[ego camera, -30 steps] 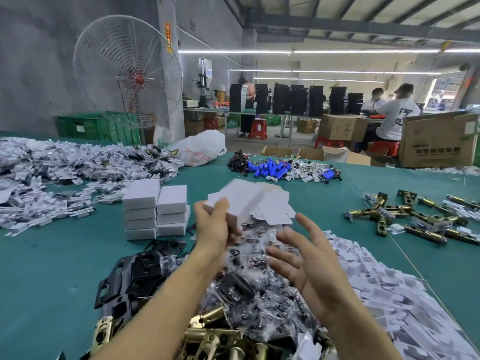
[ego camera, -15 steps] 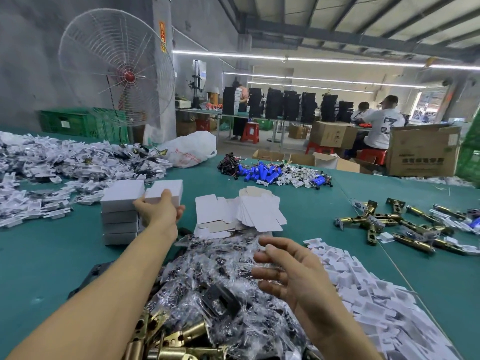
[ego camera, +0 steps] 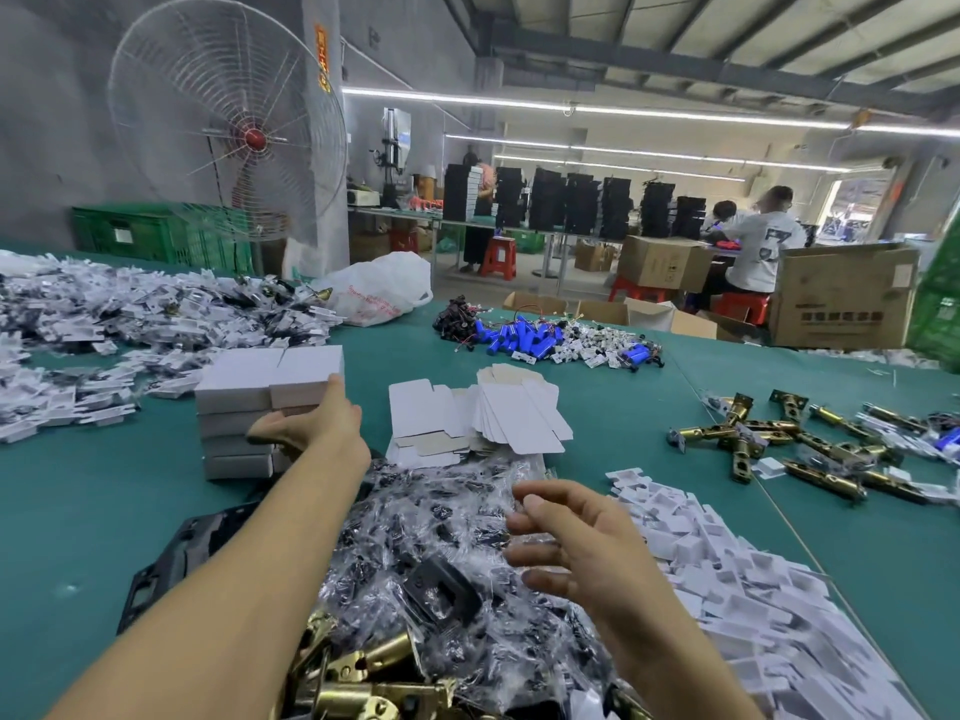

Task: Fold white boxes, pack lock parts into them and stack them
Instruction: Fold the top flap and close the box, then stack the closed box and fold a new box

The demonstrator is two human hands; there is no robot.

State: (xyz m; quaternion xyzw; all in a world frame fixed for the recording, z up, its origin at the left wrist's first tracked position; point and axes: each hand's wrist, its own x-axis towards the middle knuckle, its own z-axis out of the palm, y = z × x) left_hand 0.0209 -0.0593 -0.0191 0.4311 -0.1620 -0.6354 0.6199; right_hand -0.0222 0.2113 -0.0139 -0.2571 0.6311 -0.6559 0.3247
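Two columns of folded white boxes stand side by side on the green table. My left hand is at the right column, fingers against the side of its top box, thumb stretched left along the stack's front. Right of the stack lie flat white box blanks, fanned out. My right hand hovers with loosely curled fingers, holding nothing, over a heap of lock parts in clear bags. Brass latch bodies lie at the near edge.
Black plates lie under my left forearm. White card pieces are heaped on the right, with more brass latches beyond. Bagged white parts cover the far left. Blue cells, a plastic bag and a fan stand behind.
My left hand carried a white box from the middle to the left and set it on top of the right column. My right hand stayed hovering over the bagged parts.
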